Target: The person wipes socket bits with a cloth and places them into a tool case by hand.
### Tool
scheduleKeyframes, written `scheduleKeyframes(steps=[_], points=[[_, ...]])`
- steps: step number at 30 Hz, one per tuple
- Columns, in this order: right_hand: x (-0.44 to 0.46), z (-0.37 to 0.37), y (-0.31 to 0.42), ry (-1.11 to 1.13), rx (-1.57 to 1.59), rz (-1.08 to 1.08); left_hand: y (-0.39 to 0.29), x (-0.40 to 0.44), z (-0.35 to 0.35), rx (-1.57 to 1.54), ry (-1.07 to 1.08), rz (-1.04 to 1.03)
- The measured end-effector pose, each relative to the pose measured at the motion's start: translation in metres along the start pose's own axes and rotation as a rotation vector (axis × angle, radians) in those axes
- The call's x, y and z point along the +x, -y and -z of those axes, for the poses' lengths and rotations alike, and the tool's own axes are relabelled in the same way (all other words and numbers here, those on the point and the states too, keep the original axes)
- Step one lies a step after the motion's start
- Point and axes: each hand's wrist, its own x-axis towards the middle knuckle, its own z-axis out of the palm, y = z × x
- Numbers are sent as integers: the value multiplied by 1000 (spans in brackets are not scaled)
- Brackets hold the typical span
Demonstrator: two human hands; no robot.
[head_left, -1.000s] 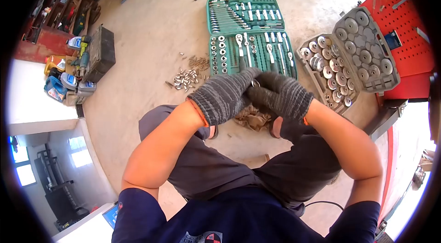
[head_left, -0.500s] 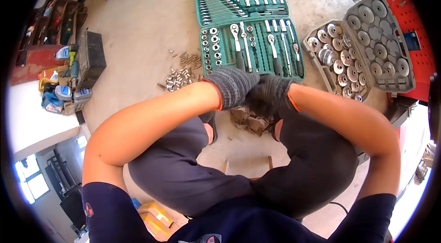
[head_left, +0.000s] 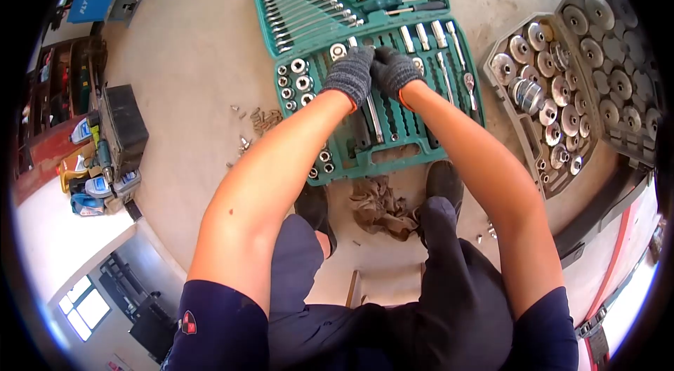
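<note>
Both hands wear dark grey knit gloves and meet over the lower half of an open green tool case (head_left: 421, 150). My left hand (head_left: 349, 77) is closed, above the column of small sockets beside a ratchet (head_left: 338, 51). Pressed against it, my right hand (head_left: 393, 73) is closed too, near the head of a second ratchet. Whatever the fingers hold is hidden by the gloves. Below the hands a long chrome bar (head_left: 375, 122) lies in its slot. Sockets (head_left: 303, 83) fill the left columns, and wrenches (head_left: 309, 9) fan across the lid.
A brown crumpled cloth (head_left: 382, 209) lies between the shoes. Right of the green case stands an open grey case (head_left: 516, 115) of round metal cups. Loose sockets (head_left: 263, 120) are scattered on the floor at left. A black box (head_left: 125, 129) and bottles stand farther left.
Both hands have moved forward from in front of the green case to over its middle, still together. The view has shifted, and the case appears larger and closer.
</note>
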Motion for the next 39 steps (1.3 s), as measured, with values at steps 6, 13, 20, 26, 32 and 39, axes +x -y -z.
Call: scheduleKeyframes(steps=[6,13,20,26,32,39], points=[[21,7,-12,27,-120,53,4,7,-11,3,37,5],[32,7,-28,47,-258,120,12,6,-19,103,49,-49],[31,11,-15,53,-270,-28,21,13,-18,-347,50,209],[30,6,-12,27,-306,-83,4,18,-19,-336,28,348],[18,8,14,32,-501,-149,2,-3,-16,-424,-263,316],[-46,10,-50,-90,124,58,64,-113,57,-252,301,-96]])
